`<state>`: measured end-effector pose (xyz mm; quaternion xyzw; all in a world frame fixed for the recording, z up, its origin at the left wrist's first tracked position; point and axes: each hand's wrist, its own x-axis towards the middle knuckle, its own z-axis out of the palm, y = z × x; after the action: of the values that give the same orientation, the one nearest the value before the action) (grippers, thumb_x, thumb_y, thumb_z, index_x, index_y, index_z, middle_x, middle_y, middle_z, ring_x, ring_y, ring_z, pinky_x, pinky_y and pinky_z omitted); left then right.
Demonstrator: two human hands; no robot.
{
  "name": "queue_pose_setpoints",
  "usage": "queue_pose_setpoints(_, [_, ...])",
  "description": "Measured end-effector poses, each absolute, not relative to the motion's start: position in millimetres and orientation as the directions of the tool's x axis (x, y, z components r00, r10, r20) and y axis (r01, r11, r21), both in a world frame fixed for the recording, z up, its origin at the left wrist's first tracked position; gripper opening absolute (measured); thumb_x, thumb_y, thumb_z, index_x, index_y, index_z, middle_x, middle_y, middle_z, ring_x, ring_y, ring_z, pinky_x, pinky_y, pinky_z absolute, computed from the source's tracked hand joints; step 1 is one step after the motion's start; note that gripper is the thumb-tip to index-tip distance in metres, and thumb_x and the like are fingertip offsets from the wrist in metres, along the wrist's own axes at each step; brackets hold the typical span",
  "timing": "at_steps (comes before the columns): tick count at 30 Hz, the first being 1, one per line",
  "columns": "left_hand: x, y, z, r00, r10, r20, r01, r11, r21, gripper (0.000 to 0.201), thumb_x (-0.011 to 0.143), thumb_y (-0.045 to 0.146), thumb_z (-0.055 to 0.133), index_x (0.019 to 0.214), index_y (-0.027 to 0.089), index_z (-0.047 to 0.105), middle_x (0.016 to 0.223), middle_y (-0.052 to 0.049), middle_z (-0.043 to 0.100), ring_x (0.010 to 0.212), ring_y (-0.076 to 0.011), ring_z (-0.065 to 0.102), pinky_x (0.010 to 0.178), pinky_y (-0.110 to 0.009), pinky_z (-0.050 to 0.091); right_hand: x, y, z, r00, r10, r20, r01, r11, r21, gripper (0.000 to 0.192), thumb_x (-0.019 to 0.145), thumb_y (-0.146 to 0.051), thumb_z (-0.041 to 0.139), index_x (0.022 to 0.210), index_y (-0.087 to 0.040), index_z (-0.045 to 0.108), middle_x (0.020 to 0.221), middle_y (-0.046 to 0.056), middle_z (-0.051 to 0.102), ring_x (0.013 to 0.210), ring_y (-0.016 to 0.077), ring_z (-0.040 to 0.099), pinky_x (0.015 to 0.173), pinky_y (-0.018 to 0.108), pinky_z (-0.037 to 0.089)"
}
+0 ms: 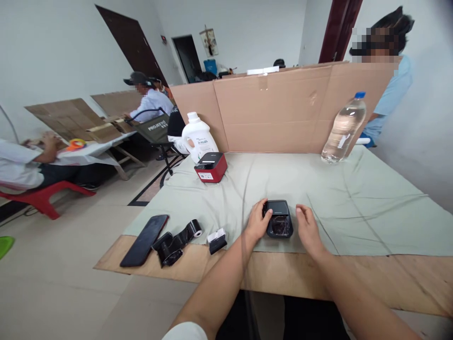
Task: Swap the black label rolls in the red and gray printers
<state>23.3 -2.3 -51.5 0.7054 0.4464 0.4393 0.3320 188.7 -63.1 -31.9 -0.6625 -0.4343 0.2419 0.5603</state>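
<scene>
Green cloth (354,198) over plywood table (354,278), cardboard screen (283,108).

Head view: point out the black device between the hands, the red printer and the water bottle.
black device (279,221), head view, on its top face, left hand's fingers at its left edge.
red printer (211,166), head view, on its black lid.
water bottle (344,127), head view, on the clear body above the label.

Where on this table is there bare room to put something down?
The widest bare patch is the green cloth right of the right hand, below the water bottle. Another lies between the red printer and the bottle, along the cardboard wall. It is crowded at the front left: phone, black tape roll, small cartridge, left hand on the black device.
</scene>
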Motion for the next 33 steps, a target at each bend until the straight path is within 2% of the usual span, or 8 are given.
queue_pose_setpoints(3, [21.2, -3.4, -46.5, 0.245, 0.915, 0.322, 0.315, -0.389, 0.866, 0.045, 0.088, 0.036, 0.052, 0.129, 0.017, 0.051, 0.131, -0.014, 0.055, 0.121, -0.0266, 0.050, 0.106, -0.046, 0.038, 196.1, -36.9, -32.1, 0.426, 0.893, 0.144, 0.422, -0.055, -0.905, 0.041, 0.082, -0.053, 0.052, 0.100, -0.020, 0.067, 0.102, 0.012, 0.070, 0.104, 0.0286, 0.060, 0.098, 0.049, 0.042])
queue_pose_setpoints(5, [19.4, -5.4, -42.7, 0.270, 0.906, 0.326, 0.278, -0.398, 0.874, 0.045, 0.088, 0.037, 0.052, 0.128, 0.017, 0.052, 0.130, -0.014, 0.055, 0.121, -0.0266, 0.050, 0.105, -0.046, 0.039, 194.2, -30.5, -38.4, 0.375, 0.910, 0.174, 0.452, -0.016, -0.892, 0.041, 0.081, -0.054, 0.054, 0.100, -0.020, 0.068, 0.098, 0.012, 0.071, 0.100, 0.0280, 0.062, 0.097, 0.049, 0.043])
queue_pose_setpoints(8, [16.7, -8.2, -37.9, 0.312, 0.883, 0.351, 0.201, -0.422, 0.884, 0.044, 0.088, 0.038, 0.053, 0.127, 0.018, 0.052, 0.130, -0.013, 0.053, 0.122, -0.0258, 0.048, 0.103, -0.043, 0.040, 188.5, -35.5, -48.4, 0.356, 0.907, 0.226, 0.369, 0.086, -0.925, 0.050, 0.080, -0.056, 0.056, 0.112, -0.017, 0.064, 0.111, 0.013, 0.068, 0.104, 0.0266, 0.062, 0.097, 0.048, 0.046])
queue_pose_setpoints(10, [15.8, -9.0, -35.6, 0.332, 0.878, 0.345, 0.129, -0.405, 0.905, 0.047, 0.085, 0.038, 0.057, 0.128, 0.018, 0.052, 0.133, -0.013, 0.050, 0.124, -0.0258, 0.047, 0.102, -0.042, 0.041, 187.6, -41.7, -50.3, 0.353, 0.914, 0.197, 0.246, 0.113, -0.963, 0.058, 0.078, -0.057, 0.060, 0.119, -0.016, 0.059, 0.119, 0.015, 0.065, 0.104, 0.0258, 0.063, 0.093, 0.047, 0.049])
queue_pose_setpoints(13, [15.6, -8.1, -32.8, 0.361, 0.911, 0.200, -0.016, -0.208, 0.978, 0.058, 0.080, 0.036, 0.063, 0.133, 0.018, 0.046, 0.133, -0.013, 0.051, 0.120, -0.0260, 0.050, 0.102, -0.042, 0.041, 190.6, -45.7, -45.7, 0.284, 0.946, 0.154, 0.101, 0.131, -0.986, 0.062, 0.073, -0.056, 0.067, 0.121, -0.018, 0.057, 0.122, 0.015, 0.063, 0.102, 0.0243, 0.064, 0.088, 0.043, 0.054])
queue_pose_setpoints(17, [13.6, -5.3, -28.9, 0.427, 0.904, 0.018, -0.132, 0.042, 0.990, 0.064, 0.072, 0.033, 0.070, 0.131, 0.018, 0.048, 0.127, -0.011, 0.056, 0.117, -0.0257, 0.053, 0.103, -0.042, 0.039, 193.3, -43.3, -39.7, 0.203, 0.974, 0.105, 0.036, 0.100, -0.994, 0.063, 0.069, -0.055, 0.071, 0.119, -0.018, 0.057, 0.121, 0.013, 0.063, 0.103, 0.0244, 0.064, 0.092, 0.043, 0.052])
queue_pose_setpoints(26, [10.1, -3.8, -24.2, 0.454, 0.891, 0.011, -0.186, 0.083, 0.979, 0.067, 0.063, 0.033, 0.079, 0.124, 0.021, 0.055, 0.126, -0.009, 0.057, 0.115, -0.0254, 0.054, 0.099, -0.038, 0.041, 194.6, -42.4, -41.0, 0.082, 0.994, 0.074, 0.040, 0.071, -0.997, 0.067, 0.073, -0.054, 0.068, 0.128, -0.022, 0.051, 0.123, 0.011, 0.061, 0.101, 0.0223, 0.064, 0.089, 0.042, 0.053])
queue_pose_setpoints(33, [8.7, -4.8, -22.1, 0.454, 0.891, 0.022, -0.197, 0.076, 0.977, 0.070, 0.060, 0.032, 0.082, 0.124, 0.021, 0.057, 0.125, -0.009, 0.059, 0.112, -0.0250, 0.056, 0.096, -0.037, 0.043, 192.4, -43.7, -38.2, 0.108, 0.984, 0.142, 0.064, 0.136, -0.989, 0.065, 0.071, -0.053, 0.070, 0.126, -0.022, 0.053, 0.123, 0.012, 0.062, 0.103, 0.0239, 0.063, 0.087, 0.041, 0.053])
